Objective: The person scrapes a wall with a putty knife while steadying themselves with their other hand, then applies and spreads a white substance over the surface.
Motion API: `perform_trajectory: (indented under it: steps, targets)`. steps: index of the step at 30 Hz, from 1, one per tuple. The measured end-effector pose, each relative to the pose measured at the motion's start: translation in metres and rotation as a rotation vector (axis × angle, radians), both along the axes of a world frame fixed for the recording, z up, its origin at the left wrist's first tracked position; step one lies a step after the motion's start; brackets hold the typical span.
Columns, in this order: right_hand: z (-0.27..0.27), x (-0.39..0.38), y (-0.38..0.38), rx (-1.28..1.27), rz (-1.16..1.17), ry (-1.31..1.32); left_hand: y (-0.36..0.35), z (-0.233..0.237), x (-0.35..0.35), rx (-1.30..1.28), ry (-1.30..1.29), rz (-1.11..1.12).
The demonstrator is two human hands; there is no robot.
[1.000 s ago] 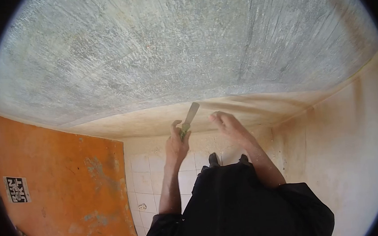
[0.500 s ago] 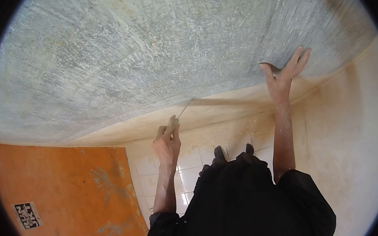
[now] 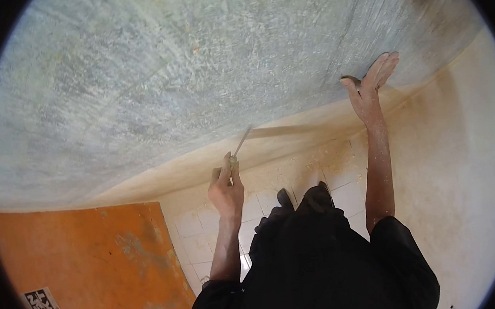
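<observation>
The left hand (image 3: 227, 187) is clenched around the handle of a scraper (image 3: 240, 143), thumb laid along the handle. This grip probably lets the thin blade be pushed hard, edge first. The blade slants up and to the right, and its tip appears to meet the wall (image 3: 167, 74) just where the bare grey meets a cream band (image 3: 315, 132) lower down.

The right hand (image 3: 370, 85) grasps nothing. It lies open with the palm flat and fingers spread against the grey, well apart from the scraper and higher up. The arm is nearly straight, so it seems to brace the body as the person leans in.

The grey surface is covered in fine scratch marks, while the cream band looks smooth. Below, the white tiled floor (image 3: 199, 238) has pale dust heaped along the foot of the wall, likely fallen from the scraped area above. The dark shoes (image 3: 285, 198) stand close to the wall, and black clothing fills the bottom of the view. At the left is an orange panel (image 3: 94, 263) with worn patches and a sticker (image 3: 43, 305).
</observation>
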State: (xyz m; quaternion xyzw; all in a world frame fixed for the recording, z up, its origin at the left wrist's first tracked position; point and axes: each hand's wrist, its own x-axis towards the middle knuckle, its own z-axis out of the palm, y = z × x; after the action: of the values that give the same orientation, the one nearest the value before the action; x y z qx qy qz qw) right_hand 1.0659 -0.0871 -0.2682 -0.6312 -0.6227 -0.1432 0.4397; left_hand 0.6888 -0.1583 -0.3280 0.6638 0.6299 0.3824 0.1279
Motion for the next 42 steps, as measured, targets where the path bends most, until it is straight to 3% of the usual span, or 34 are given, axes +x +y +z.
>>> perform_trajectory:
  steps: [3, 7, 8, 11, 16, 20, 24, 27, 29, 37, 42]
  targets:
    - [-0.009, -0.001, -0.006, -0.002, 0.043, -0.006, 0.007, 0.010, 0.040, 0.113, 0.027, -0.095]
    - [-0.006, 0.007, -0.002, -0.015, 0.066, -0.027, -0.001, -0.004, 0.009, -0.048, -0.006, 0.004]
    - [-0.008, 0.009, -0.003, -0.048, 0.082, -0.011, 0.003, -0.011, 0.014, 0.047, 0.013, 0.000]
    - [-0.007, 0.003, 0.003, -0.008, 0.068, -0.002, 0.002, 0.010, 0.044, 0.022, -0.008, -0.056]
    - [-0.005, 0.008, 0.006, -0.011, 0.084, -0.023, 0.003, -0.002, 0.032, 0.079, 0.016, 0.056]
    - [-0.005, 0.008, 0.003, -0.031, 0.104, -0.032, -0.006, -0.008, 0.031, -0.022, -0.043, 0.079]
    - [-0.012, 0.014, 0.004, -0.019, 0.112, -0.079, 0.000, -0.007, 0.064, 0.046, -0.040, -0.006]
    - [-0.007, 0.027, 0.000, -0.009, 0.137, -0.080, -0.006, -0.005, 0.055, -0.031, -0.031, 0.085]
    - [-0.011, 0.054, -0.007, -0.064, 0.119, -0.252, 0.004, -0.005, 0.057, 0.027, -0.030, 0.080]
    - [-0.010, 0.048, 0.016, 0.077, 0.113, -0.189, -0.006, -0.009, 0.043, 0.105, -0.107, 0.126]
    - [-0.009, 0.046, 0.018, 0.058, 0.132, -0.151, -0.009, -0.008, 0.036, 0.046, -0.015, 0.116]
